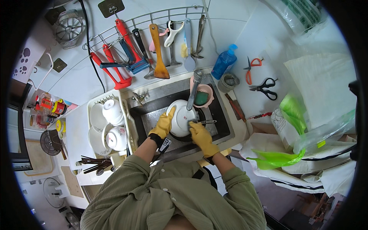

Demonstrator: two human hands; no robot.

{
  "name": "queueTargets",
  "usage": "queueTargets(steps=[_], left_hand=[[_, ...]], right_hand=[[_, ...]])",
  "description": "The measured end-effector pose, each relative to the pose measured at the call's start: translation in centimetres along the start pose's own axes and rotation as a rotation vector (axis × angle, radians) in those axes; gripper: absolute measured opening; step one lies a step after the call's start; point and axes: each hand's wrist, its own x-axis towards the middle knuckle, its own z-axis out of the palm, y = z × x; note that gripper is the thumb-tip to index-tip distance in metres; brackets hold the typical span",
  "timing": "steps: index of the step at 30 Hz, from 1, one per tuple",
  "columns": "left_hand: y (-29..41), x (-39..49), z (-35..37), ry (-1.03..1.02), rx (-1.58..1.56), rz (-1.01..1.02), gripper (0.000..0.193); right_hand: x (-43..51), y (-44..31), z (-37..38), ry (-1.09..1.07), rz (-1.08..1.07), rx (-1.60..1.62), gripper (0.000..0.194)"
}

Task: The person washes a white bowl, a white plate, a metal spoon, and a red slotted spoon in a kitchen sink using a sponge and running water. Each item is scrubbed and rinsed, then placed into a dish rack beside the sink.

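Note:
Both of my hands wear yellow rubber gloves above the sink (140,126). My left hand (161,125) grips the left rim of a white dish (181,120), whose underside faces up and bears a small red mark. At the dish's right edge, my right hand (203,139) presses a dark scrubber (191,124), mostly hidden by the fingers. Partly covered below the dish is a dark round pan, with a metal handle (209,122) showing at the right. The faucet (192,95) reaches over the dish's upper right. Behind it, a pink basket (211,99) holds a green scouring pad (201,98).
Left of the sink, a dish rack (128,120) holds white bowls (111,107) and plates. Chopsticks (96,164) stick out near its front. Utensils hang from a wall rack (161,13). A blue pump bottle (224,61), a grey cup (228,82) and a knife (235,107) line the right side.

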Motion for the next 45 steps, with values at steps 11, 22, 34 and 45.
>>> queueTargets(steps=[11, 22, 34, 45], left_hand=[[-3.9, 1.8, -3.1, -0.08, 0.963, 0.461, 0.046], [-3.0, 1.4, -2.9, -0.21, 0.699, 0.278, 0.07], [-5.7, 0.4, -3.6, 0.063, 0.972, 0.327, 0.081], [-0.4, -1.9, 0.3, -0.226, -0.079, -0.084, 0.022]], right_hand=[[0.4, -2.9, 1.5, 0.075, -0.17, 0.182, 0.03], [4.4, -1.2, 2.2, 0.229, -0.253, 0.117, 0.029], [1.1, 3.8, 1.0, 0.217, 0.041, 0.31, 0.036], [4.3, -2.1, 0.7, 0.059, -0.154, 0.416, 0.024]])
